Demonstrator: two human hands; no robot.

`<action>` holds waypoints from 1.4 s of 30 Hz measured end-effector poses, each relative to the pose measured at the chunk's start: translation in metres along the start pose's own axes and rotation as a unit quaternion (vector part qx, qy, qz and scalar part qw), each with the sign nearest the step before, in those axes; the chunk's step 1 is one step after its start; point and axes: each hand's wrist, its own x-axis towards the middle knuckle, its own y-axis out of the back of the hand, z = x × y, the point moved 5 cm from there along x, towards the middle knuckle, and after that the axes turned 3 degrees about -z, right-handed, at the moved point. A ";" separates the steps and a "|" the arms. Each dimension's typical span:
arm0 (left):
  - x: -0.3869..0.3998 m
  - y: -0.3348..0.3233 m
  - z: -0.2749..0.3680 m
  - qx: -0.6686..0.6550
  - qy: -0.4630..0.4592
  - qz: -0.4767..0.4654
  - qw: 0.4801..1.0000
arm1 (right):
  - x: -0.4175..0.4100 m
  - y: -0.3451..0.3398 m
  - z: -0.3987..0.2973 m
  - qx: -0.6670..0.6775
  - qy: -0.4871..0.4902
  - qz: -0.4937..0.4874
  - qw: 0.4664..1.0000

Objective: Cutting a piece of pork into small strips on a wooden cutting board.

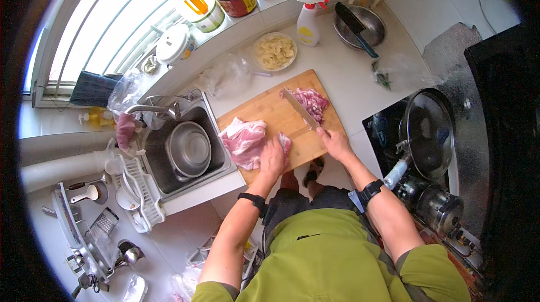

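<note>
A wooden cutting board [291, 120] lies on the counter in front of me. My right hand [337, 144] grips the handle of a kitchen knife [300, 108], its blade angled up and left along the edge of a heap of chopped raw meat [311, 101]. Toward the board's left side sits a large piece of raw meat [244, 141], pink with pale fat. My left hand [273, 156] is beside it, fingers curled on a smaller raw meat piece [285, 143], which the hand partly hides.
Left of the board is a sink [158, 175] holding a metal basin [190, 148]. Behind are a plate of pale sliced food [275, 52], a spray bottle [309, 23] and a metal bowl [375, 28] with a dark-bladed knife [351, 19] across it. A wok [428, 133] stands on the stove at right.
</note>
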 end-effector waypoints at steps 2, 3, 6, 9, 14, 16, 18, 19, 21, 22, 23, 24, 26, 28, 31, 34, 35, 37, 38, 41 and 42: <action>0.006 -0.006 -0.002 -0.013 0.006 0.004 1.000 | -0.009 0.000 -0.002 0.006 0.014 0.018 1.000; 0.008 -0.006 -0.004 -0.042 0.001 -0.007 0.999 | -0.013 0.001 -0.002 0.012 0.031 0.035 0.999; 0.014 0.007 0.000 -0.068 -0.043 -0.011 0.997 | -0.019 -0.001 0.000 0.022 0.036 0.035 0.998; 0.020 0.040 0.025 -0.059 -0.109 0.022 0.992 | -0.027 0.000 0.002 0.055 0.045 0.035 0.997; 0.022 0.054 0.047 -0.042 -0.133 0.127 0.982 | -0.034 -0.001 0.000 0.040 0.030 0.040 0.998; 0.016 0.042 0.046 -0.014 -0.087 0.048 0.995 | -0.035 0.002 0.004 0.037 0.032 0.059 0.997; 0.010 0.026 0.033 -0.011 -0.090 0.046 0.995 | -0.039 0.003 -0.002 0.020 0.044 0.069 0.996; 0.010 0.017 0.024 -0.008 -0.093 0.042 0.995 | -0.042 0.003 -0.007 0.002 0.056 0.079 0.995; 0.011 0.013 0.008 0.011 -0.100 0.030 0.994 | -0.054 0.010 -0.024 -0.007 0.033 0.063 0.997; 0.011 0.011 0.001 0.031 -0.106 0.019 0.994 | -0.057 0.011 -0.029 -0.017 0.011 0.047 0.999; 0.007 0.017 0.002 0.040 -0.104 0.033 0.993 | -0.057 0.008 -0.025 -0.016 0.010 0.047 0.999; 0.006 0.015 -0.001 0.041 -0.105 0.031 0.993 | -0.058 0.004 -0.022 -0.006 0.028 0.066 0.997; 0.004 0.012 -0.010 0.125 -0.067 0.012 0.990 | -0.063 -0.004 -0.020 0.005 0.045 0.083 0.995; -0.002 0.031 0.009 0.096 -0.076 0.005 0.992 | -0.066 -0.001 -0.024 0.068 0.144 0.137 0.978; 0.006 0.040 0.020 0.020 -0.173 0.057 0.983 | -0.058 -0.013 -0.015 -0.038 0.061 0.067 0.995; 0.013 0.042 0.033 -0.031 -0.275 0.114 0.954 | -0.065 -0.011 -0.030 -0.014 0.101 0.089 0.991; 0.021 0.037 0.032 -0.037 -0.250 0.094 0.963 | -0.068 -0.011 -0.031 -0.015 0.100 0.090 0.991; 0.029 0.030 0.028 -0.044 -0.225 0.073 0.971 | -0.071 -0.014 -0.033 -0.060 0.098 0.074 0.991; 0.032 0.029 0.027 -0.035 -0.226 0.076 0.970 | -0.071 -0.015 -0.030 -0.061 0.095 0.074 0.991; 0.036 0.023 0.028 -0.039 -0.234 0.094 0.967 | -0.070 -0.020 -0.023 -0.050 0.073 0.076 0.993; 0.036 0.023 0.028 -0.050 -0.241 0.109 0.963 | -0.073 -0.019 -0.025 -0.044 0.078 0.078 0.993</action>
